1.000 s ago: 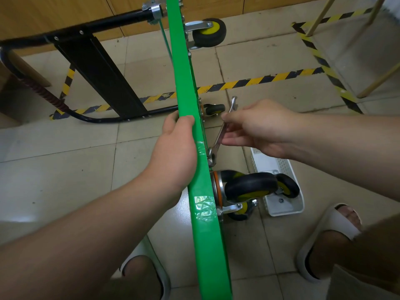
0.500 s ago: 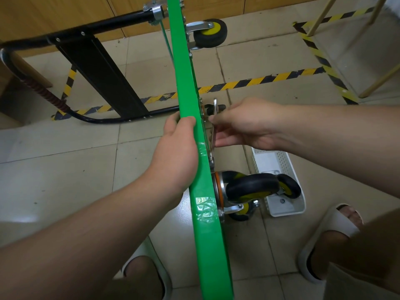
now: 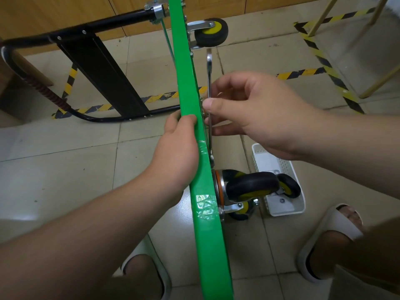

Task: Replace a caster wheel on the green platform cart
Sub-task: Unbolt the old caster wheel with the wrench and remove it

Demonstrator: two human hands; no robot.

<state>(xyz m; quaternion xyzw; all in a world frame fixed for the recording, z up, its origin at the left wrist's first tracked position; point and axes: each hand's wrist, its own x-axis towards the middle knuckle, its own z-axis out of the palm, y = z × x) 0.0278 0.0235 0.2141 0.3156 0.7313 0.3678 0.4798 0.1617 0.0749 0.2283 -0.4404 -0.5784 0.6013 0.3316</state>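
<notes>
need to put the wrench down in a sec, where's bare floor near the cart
Bare tiles for the wrench left of the green cart, between the black handle and the left hand. More past the striped tape, beside the far wheel. Crowded right of the near wheel: white basket and a sandal.

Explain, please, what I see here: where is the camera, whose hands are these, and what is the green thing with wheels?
No machine here: a person works with two bare hands. The one camera sits on the person's head and looks down, so both arms enter from below. The green platform cart stands on its edge on the tiled floor, its black handle at the left. The left hand grips the cart's edge. The right hand pinches a metal wrench beside the cart's underside, near a black-and-yellow caster wheel. A white basket lies on the floor.
</notes>
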